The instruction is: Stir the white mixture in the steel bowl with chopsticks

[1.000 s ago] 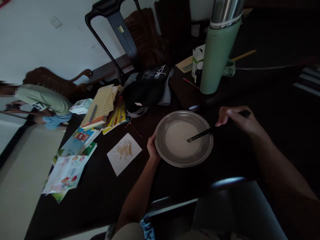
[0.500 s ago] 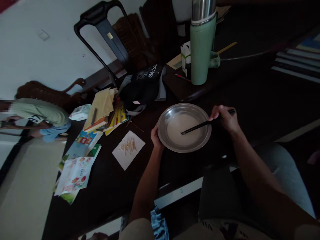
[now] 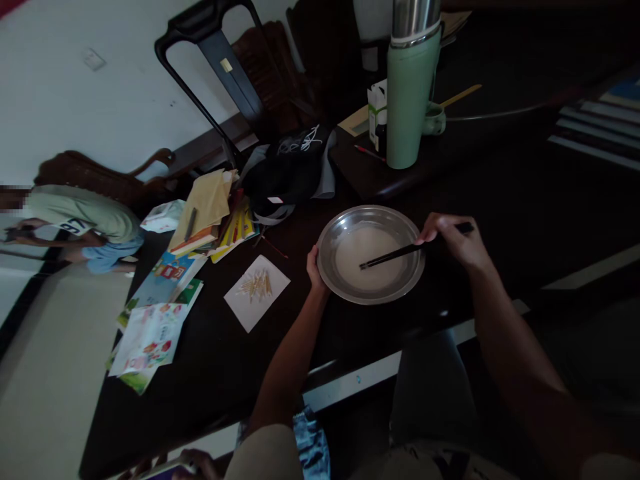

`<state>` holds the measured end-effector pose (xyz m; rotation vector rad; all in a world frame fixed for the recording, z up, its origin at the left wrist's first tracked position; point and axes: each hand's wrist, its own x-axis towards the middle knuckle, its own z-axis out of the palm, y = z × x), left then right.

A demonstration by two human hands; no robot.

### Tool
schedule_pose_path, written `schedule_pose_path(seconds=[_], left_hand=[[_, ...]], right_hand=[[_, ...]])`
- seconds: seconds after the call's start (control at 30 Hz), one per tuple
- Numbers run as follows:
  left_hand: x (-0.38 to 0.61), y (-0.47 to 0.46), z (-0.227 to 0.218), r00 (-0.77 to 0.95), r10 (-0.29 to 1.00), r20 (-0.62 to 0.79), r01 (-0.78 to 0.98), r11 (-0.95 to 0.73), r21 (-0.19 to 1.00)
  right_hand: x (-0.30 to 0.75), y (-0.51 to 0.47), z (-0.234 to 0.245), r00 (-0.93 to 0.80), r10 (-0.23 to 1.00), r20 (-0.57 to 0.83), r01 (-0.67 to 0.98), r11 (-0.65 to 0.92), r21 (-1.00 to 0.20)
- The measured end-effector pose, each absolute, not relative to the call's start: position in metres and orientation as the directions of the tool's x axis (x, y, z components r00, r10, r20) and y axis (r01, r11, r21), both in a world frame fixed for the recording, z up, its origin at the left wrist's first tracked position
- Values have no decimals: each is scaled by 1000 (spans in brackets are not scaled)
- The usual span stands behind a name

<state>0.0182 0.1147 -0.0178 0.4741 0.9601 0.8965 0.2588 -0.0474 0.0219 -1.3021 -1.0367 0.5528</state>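
Note:
A round metal basin (image 3: 371, 293) with a pale white mix in it rests on the dark table (image 3: 225, 380). My left hand (image 3: 315, 269) grips the basin's left rim. My right hand (image 3: 450, 238) is closed round a pair of dark chopsticks (image 3: 390, 255), whose tips lie in the white mix near the basin's middle.
A white paper (image 3: 257, 301) with small sticks lies left of the basin. Books and booklets (image 3: 200, 227) pile further left, with a black bag (image 3: 287, 170) behind. A green flask (image 3: 409, 87), a carton (image 3: 377, 117) and a cup (image 3: 434, 119) stand at the back. A person (image 3: 75, 220) crouches far left.
The view has shifted, so everything sits a little differently in frame. The chopstick tips have moved slightly leftward within the mix. My left hand still grips the rim.

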Motion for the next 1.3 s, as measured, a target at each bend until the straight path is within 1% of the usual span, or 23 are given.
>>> schedule_pose_path(seconds=[0.1, 0.2, 0.27, 0.33, 0.37, 0.43, 0.5, 0.53, 0.6, 0.7, 0.73, 0.8, 0.83, 0.9, 0.97, 1.03, 1.07, 1.1, 1.2, 1.27, 1.3], left_hand=[[18, 113, -18, 262, 843, -469, -456, 537, 710], [19, 114, -18, 275, 859, -431, -451, 511, 732], [20, 115, -18, 257, 863, -435, -441, 505, 742], [20, 117, -17, 257, 869, -423, -440, 495, 749], [20, 117, -17, 266, 871, -412, -437, 490, 754], [19, 117, -18, 270, 882, -387, -438, 471, 766], [18, 117, -20, 269, 885, -380, -446, 465, 765], [17, 117, -21, 271, 881, -388, -450, 472, 758], [16, 117, -24, 275, 869, -411, -461, 494, 738], [16, 118, -28, 261, 881, -394, -490, 473, 732], [16, 119, -29, 255, 890, -379, -499, 457, 736], [16, 120, -30, 247, 902, -354, -507, 431, 746], [16, 120, -30, 248, 905, -347, -506, 426, 750], [16, 120, -30, 259, 902, -346, -501, 432, 750], [16, 121, -29, 272, 893, -359, -499, 450, 741], [16, 121, -30, 276, 883, -379, -502, 469, 727], [15, 121, -30, 276, 879, -389, -502, 477, 722], [15, 121, -30, 277, 875, -398, -500, 485, 718], [15, 121, -30, 292, 864, -409, -491, 503, 711], [15, 121, -31, 304, 861, -407, -489, 508, 709], [16, 121, -31, 305, 861, -407, -489, 508, 709]], right_hand=[[259, -37, 23, 409, 863, 297, 239, 213, -947], [272, -36, 21, 496, 806, 323, 256, 220, -941], [283, -40, 17, 573, 749, 332, 217, 253, -943], [289, -43, 15, 554, 760, 339, 160, 303, -940], [289, -42, 16, 519, 787, 333, 138, 308, -941], [284, -34, 20, 397, 869, 296, 128, 267, -955], [275, -21, 28, 261, 935, 239, 166, 201, -966], [272, -14, 32, 237, 942, 237, 187, 195, -963], [271, -2, 39, 266, 930, 253, 205, 202, -958], [282, 3, 41, 447, 841, 304, 239, 215, -947], [288, 2, 39, 493, 812, 312, 233, 222, -947], [297, -3, 33, 520, 791, 322, 183, 265, -947], [298, -6, 30, 506, 802, 318, 157, 277, -948], [296, -8, 27, 410, 864, 292, 132, 261, -956], [288, -5, 27, 258, 934, 246, 160, 209, -965], [281, -1, 30, 162, 959, 234, 185, 203, -962], [281, 0, 31, 185, 954, 237, 193, 201, -960], [282, 0, 32, 256, 935, 247, 201, 199, -959], [296, -7, 29, 512, 802, 307, 215, 226, -950], [305, -13, 25, 568, 750, 340, 202, 273, -941], [307, -15, 23, 559, 756, 341, 183, 288, -940]])
